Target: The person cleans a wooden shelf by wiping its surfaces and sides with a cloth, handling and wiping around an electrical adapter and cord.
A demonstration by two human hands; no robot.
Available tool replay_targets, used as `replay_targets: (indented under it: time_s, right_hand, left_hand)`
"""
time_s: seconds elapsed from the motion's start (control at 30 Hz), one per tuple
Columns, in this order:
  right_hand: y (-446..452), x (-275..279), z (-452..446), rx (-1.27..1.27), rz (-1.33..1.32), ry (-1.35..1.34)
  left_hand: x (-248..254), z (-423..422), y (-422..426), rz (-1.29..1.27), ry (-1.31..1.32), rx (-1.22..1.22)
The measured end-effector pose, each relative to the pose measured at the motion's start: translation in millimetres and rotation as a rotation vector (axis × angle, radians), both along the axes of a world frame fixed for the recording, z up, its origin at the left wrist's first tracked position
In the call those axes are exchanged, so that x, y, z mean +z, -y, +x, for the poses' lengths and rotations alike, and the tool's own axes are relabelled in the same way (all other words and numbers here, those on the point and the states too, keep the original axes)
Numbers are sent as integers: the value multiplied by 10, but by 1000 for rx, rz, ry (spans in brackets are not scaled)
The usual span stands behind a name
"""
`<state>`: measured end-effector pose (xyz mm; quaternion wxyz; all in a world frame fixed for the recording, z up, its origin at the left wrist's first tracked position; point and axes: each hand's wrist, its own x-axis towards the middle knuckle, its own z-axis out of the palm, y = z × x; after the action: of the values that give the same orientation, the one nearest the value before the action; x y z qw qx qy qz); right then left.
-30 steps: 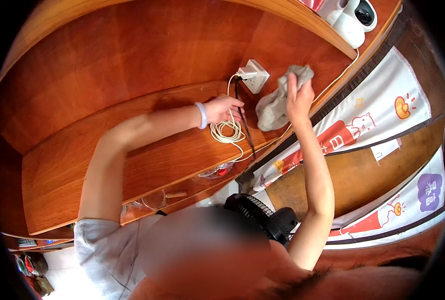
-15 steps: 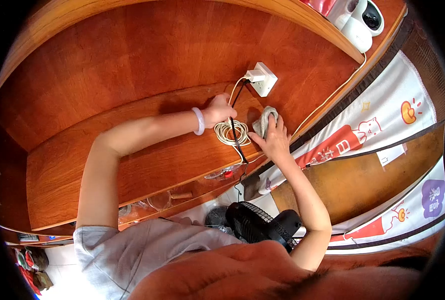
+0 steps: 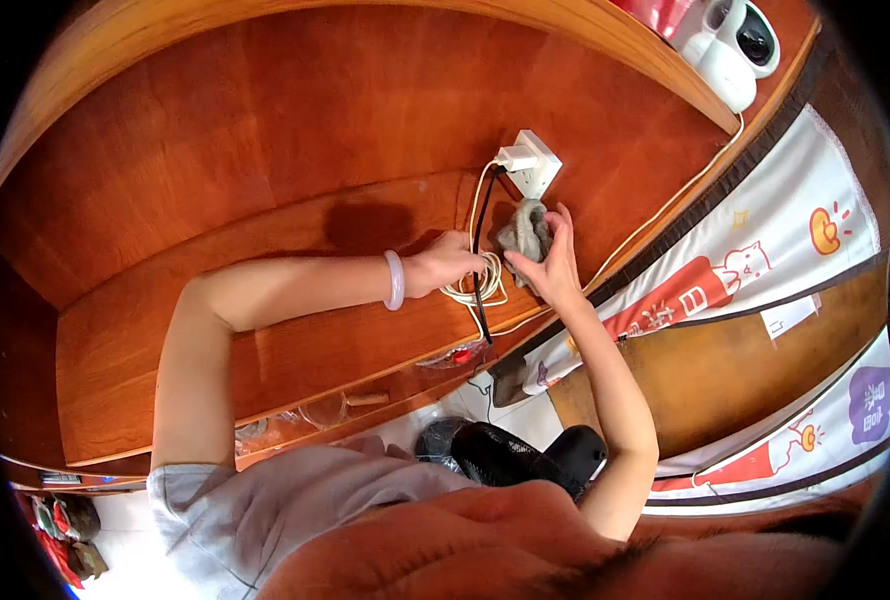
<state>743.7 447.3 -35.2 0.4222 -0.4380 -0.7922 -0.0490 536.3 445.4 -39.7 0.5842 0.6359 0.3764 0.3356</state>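
L hand (image 3: 452, 262) is on the wood shelf (image 3: 215, 345), fingers mostly curled in, tips closed on the white cord (image 3: 492, 291) at the top of its loose coil; can't tell how tight. A pale bracelet (image 3: 395, 280) is round that wrist. The black cord (image 3: 477, 272) runs down over the coil, right by the fingertips, & on past the shelf's front edge.

R hand (image 3: 557, 262) has the gray cloth (image 3: 527, 232), thumb on one side, other fingers on the other, a fair gap btwn them w/ the bunched cloth in it. Cloth is just right of the coil, below the wall socket (image 3: 538, 170), at the back of the shelf. White plug (image 3: 515, 157) is in the socket, w/ the white cord coming off it; black cord goes up there too.

Upper R: white cam (image 3: 735, 62) on a higher ledge, its own pale wire going down along the wood edge. Printed curtain (image 3: 755, 268) is to the R, black fan (image 3: 510, 455) below the shelf, nr the person's R arm.
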Motion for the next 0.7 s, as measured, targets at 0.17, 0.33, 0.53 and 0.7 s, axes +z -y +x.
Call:
replay_targets:
  time_s: [0.17, 0.33, 0.53, 0.7]
  right_hand:
    - [52, -158, 4, -43, -127, 328]
    - [-252, -159, -427, -128, -31, 444]
    - [-1055, -158, -849, -366, -188, 680]
    - [-1502, -124, -1044, -551, -329, 624]
  left_hand:
    - [58, -174, -86, 174, -211, -64]
    - [98, -432, -185, 220, -239, -31]
    - [180, -507, -167, 336, -389, 61]
    - [131, -500, -144, 286, -356, 119]
